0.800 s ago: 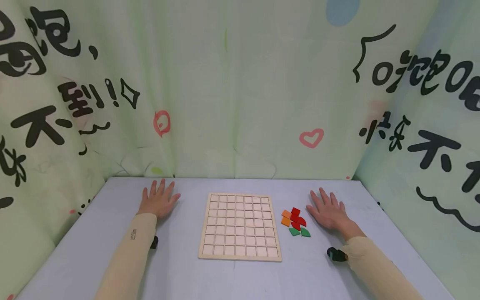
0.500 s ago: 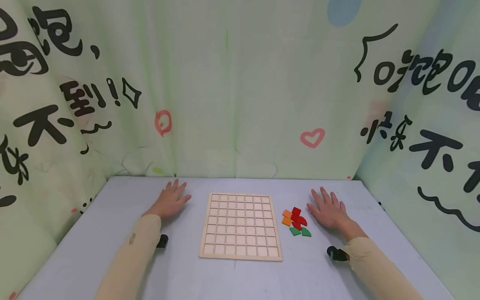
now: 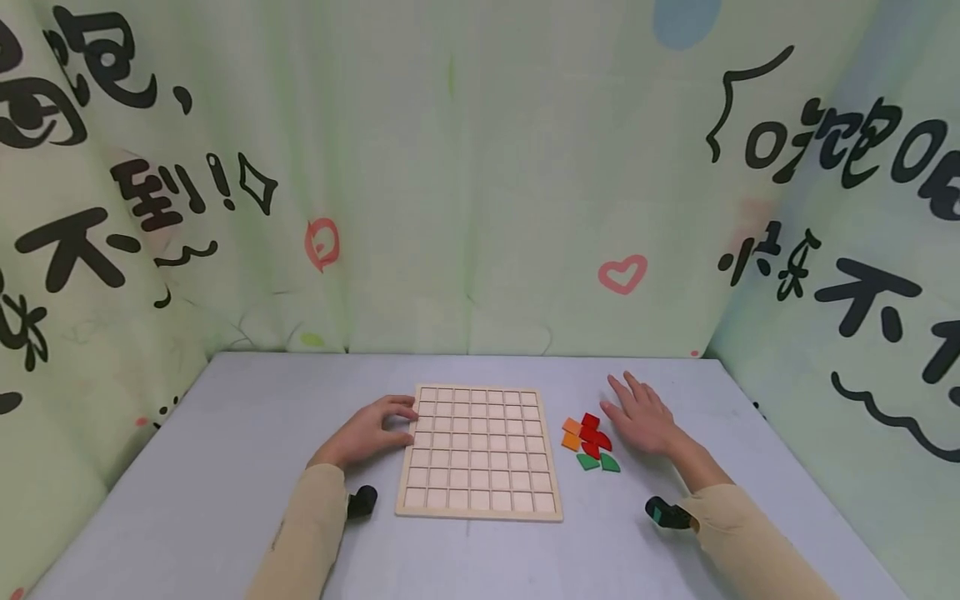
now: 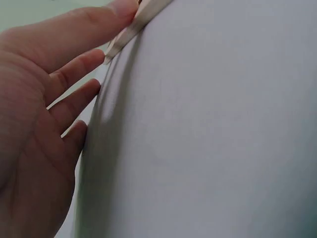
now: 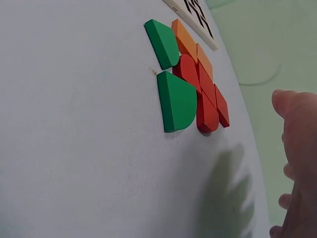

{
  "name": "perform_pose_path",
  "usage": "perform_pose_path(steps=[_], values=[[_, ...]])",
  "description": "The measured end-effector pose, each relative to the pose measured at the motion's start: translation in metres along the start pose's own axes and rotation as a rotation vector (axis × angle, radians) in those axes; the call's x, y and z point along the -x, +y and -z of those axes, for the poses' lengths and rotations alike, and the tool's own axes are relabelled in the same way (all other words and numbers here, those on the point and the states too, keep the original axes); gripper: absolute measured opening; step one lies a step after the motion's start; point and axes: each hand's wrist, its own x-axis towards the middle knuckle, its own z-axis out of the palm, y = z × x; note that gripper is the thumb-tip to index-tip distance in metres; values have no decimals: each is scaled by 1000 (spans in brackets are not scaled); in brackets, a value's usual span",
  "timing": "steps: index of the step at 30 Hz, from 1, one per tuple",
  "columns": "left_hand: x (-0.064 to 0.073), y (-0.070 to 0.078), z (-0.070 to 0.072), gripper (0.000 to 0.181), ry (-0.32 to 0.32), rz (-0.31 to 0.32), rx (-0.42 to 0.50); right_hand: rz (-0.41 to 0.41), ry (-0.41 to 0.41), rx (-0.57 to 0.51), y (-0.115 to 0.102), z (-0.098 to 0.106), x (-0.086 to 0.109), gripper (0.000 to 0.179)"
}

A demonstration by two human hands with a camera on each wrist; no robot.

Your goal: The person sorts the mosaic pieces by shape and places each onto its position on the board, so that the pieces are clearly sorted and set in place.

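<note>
A square wooden grid board [image 3: 480,518] with a pale rim lies flat in the middle of the table. My left hand [image 3: 363,432] is at its left edge, thumb and fingers spread apart along the rim; in the left wrist view the thumb [image 4: 74,29] reaches the board's edge [image 4: 148,12]. To the right of the board lies a cluster of small flat blocks: orange squares [image 3: 571,442], red blocks [image 3: 590,432] and green quarter-round blocks [image 3: 610,463]. Beside them my right hand [image 3: 641,417] is raised over the table, fingers extended, holding nothing.
The white table [image 3: 480,567] has a light green printed curtain [image 3: 480,208] behind it and at both sides. Black wrist cameras [image 3: 363,502] sit under both sleeves.
My left hand has moved right and nearer from the table's far left to the board's left edge. My right hand has shifted slightly left. Board and blocks stay put.
</note>
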Motion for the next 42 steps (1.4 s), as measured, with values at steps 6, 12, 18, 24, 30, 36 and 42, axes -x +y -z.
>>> perform_pose_path(steps=[6, 12, 18, 24, 30, 36, 42], values=[[2, 0, 0, 31, -19, -11, -8, 4, -13, -27, -1, -1, 4, 68], [2, 2, 1, 35, -36, -9, -50, 62, 12, -46, -1, -1, 4, 55], [4, 4, 3, 36, -42, -23, -62, 70, -16, -91, -3, -2, 3, 39], [6, 5, 3, 36, -33, -29, -48, 71, -8, -112, -8, -5, 2, 33], [5, 5, 1, 36, -32, -24, -48, 83, 9, -113, -10, -9, 0, 28], [5, 3, 1, 37, -31, -37, -60, 76, 14, -100, -12, -12, -4, 24], [6, 4, 3, 38, -36, -37, -66, 65, 11, -100, -14, -14, -7, 25]])
